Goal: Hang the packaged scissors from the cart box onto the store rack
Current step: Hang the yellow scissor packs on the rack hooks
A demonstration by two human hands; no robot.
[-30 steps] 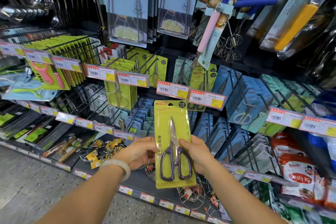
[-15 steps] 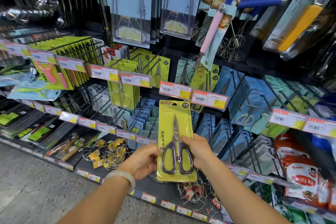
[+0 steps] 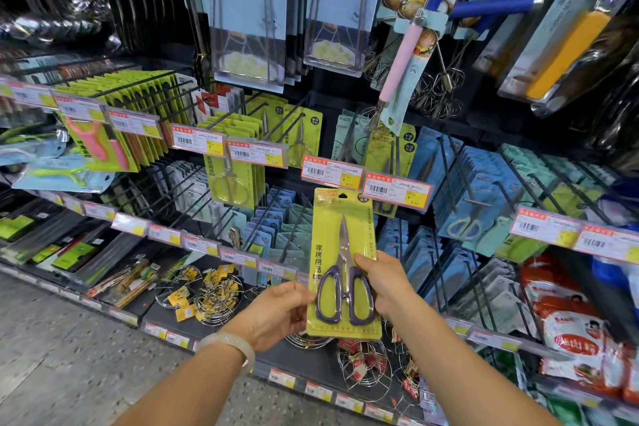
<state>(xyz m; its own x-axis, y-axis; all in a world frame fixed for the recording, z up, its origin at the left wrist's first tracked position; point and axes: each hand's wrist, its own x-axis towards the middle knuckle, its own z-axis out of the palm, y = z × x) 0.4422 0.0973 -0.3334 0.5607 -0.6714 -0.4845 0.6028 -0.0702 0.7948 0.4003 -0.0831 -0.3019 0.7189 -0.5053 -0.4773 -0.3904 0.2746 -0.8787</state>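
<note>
Two-handed grip on the packaged scissors (image 3: pixel 344 266): left hand (image 3: pixel 278 313) pinching the card's lower left edge, right hand (image 3: pixel 383 284) clamping its right edge beside the purple handles. Card upright, off any peg, hang hole at its top just below the price tags (image 3: pixel 364 178). Above and left of the grip, matching yellow-green scissor cards (image 3: pixel 238 149) hanging on black hooks of the store rack (image 3: pixel 460 183). Judged partway: package fetched and raised; hole not yet threaded onto a hook. Cart box out of sight.
</note>
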